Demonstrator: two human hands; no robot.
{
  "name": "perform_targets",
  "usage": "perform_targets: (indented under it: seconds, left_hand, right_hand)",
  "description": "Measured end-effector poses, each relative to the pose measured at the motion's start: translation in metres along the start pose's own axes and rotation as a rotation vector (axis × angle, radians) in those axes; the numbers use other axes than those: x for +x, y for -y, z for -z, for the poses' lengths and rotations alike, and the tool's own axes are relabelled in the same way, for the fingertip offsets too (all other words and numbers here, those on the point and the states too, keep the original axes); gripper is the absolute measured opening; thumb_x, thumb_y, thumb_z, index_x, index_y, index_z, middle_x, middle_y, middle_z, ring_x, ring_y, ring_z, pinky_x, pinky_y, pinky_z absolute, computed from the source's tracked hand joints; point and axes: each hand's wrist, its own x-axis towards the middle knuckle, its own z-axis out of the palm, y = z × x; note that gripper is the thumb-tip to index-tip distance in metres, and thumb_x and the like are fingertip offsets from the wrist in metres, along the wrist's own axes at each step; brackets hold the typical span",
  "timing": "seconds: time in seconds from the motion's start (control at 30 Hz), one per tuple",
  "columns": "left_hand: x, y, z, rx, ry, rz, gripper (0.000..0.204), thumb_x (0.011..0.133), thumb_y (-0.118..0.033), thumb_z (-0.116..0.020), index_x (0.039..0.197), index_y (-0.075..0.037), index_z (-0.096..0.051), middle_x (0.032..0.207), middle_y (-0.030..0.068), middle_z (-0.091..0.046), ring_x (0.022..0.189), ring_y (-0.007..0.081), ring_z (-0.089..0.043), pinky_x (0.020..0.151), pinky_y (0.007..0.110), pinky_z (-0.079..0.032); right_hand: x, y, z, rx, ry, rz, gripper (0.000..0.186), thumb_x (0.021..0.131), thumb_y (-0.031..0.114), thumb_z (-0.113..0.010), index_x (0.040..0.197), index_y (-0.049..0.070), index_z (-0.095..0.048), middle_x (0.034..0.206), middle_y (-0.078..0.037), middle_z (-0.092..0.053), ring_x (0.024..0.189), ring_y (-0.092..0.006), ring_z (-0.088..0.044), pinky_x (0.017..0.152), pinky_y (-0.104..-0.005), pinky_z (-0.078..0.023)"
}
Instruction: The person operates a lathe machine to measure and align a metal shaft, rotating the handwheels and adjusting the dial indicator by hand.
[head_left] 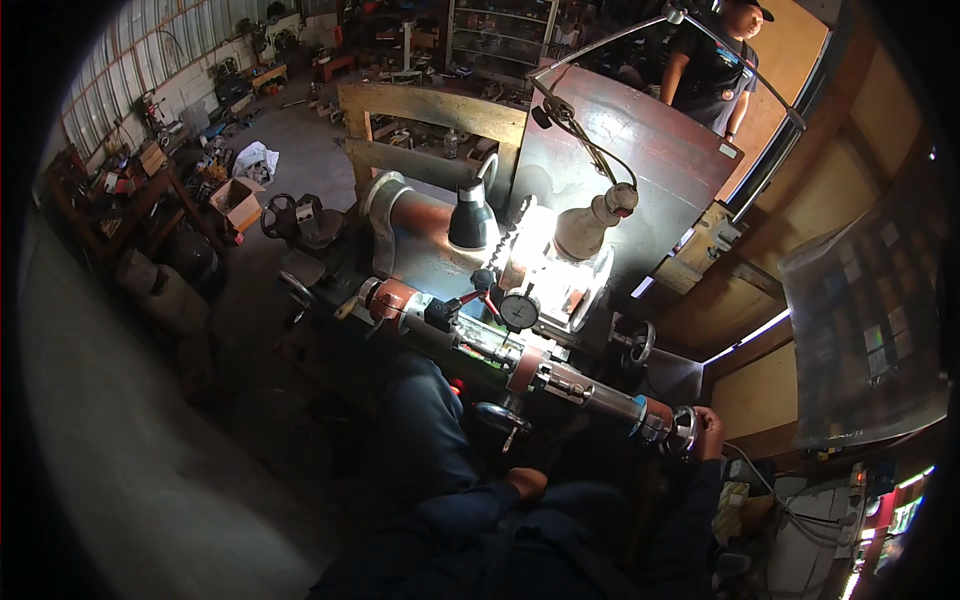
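Observation:
My right hand (710,433) is closed around the rim of a shiny metal handwheel (684,430) at the right end of a machine's long cylindrical headstock. My left hand (527,482) rests low near my lap, in deep shadow, and its fingers cannot be made out. Above the middle of the machine bed, a round dial indicator (519,311) hangs on a stand with red arms. Beneath it, a brightly lit clear-and-metal section (487,343) lies along the machine. Another handwheel with a crank (503,417) sits at the front, nearer my left hand.
Two work lamps, one dark (471,220) and one pale (583,232), shine down onto the machine. A large metal panel (640,130) stands behind it, with a person (708,75) beyond. Cables (800,515) run at lower right. An opened cardboard box (238,205) sits at left.

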Motion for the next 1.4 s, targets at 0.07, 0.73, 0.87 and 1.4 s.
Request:
perform_targets:
  seconds: [0.07, 0.73, 0.87, 1.4]
  left_hand:
    - [-0.001, -0.001, 0.004, 0.018, 0.082, 0.055, 0.028, 0.081, -0.017, -0.061, 0.101, -0.005, -0.075, 0.105, 0.0192, -0.072, 0.098, 0.0361, -0.071, 0.080, 0.051, -0.056]
    - [0.003, 0.007, -0.008, -0.029, -0.023, -0.021, 0.026, 0.079, -0.015, -0.064, 0.100, -0.003, -0.075, 0.105, 0.0205, -0.072, 0.098, 0.0376, -0.070, 0.082, 0.050, -0.056]
    - [0.000, 0.007, -0.007, -0.008, -0.050, -0.037, 0.023, 0.082, -0.019, -0.062, 0.095, -0.004, -0.073, 0.100, 0.0198, -0.072, 0.093, 0.0369, -0.071, 0.076, 0.048, -0.056]
    - [0.003, 0.006, -0.004, -0.009, 0.027, 0.010, 0.026, 0.081, -0.018, -0.064, 0.100, -0.002, -0.073, 0.108, 0.0215, -0.070, 0.102, 0.0366, -0.069, 0.085, 0.047, -0.055]
  right_hand:
    - [-0.001, -0.003, -0.001, 0.147, 0.126, 0.028, 0.017, 0.093, 0.017, -0.069, 0.096, 0.001, -0.069, 0.085, -0.003, -0.069, 0.078, -0.0107, -0.062, 0.071, -0.0278, -0.050]
    - [-0.042, 0.044, 0.043, 0.032, 0.273, -0.022, 0.013, 0.096, 0.013, -0.063, 0.095, 0.001, -0.066, 0.083, 0.002, -0.063, 0.076, -0.0061, -0.053, 0.069, -0.0234, -0.042]
    - [-0.013, 0.020, 0.027, 0.039, 0.117, -0.010, 0.015, 0.098, 0.015, -0.061, 0.096, 0.001, -0.066, 0.086, 0.000, -0.065, 0.084, -0.0071, -0.056, 0.077, -0.0247, -0.045]
    - [-0.031, -0.043, 0.001, 0.213, 0.308, -0.247, 0.021, 0.093, 0.024, -0.064, 0.102, 0.008, -0.073, 0.092, -0.004, -0.071, 0.082, -0.0129, -0.064, 0.073, -0.0325, -0.052]
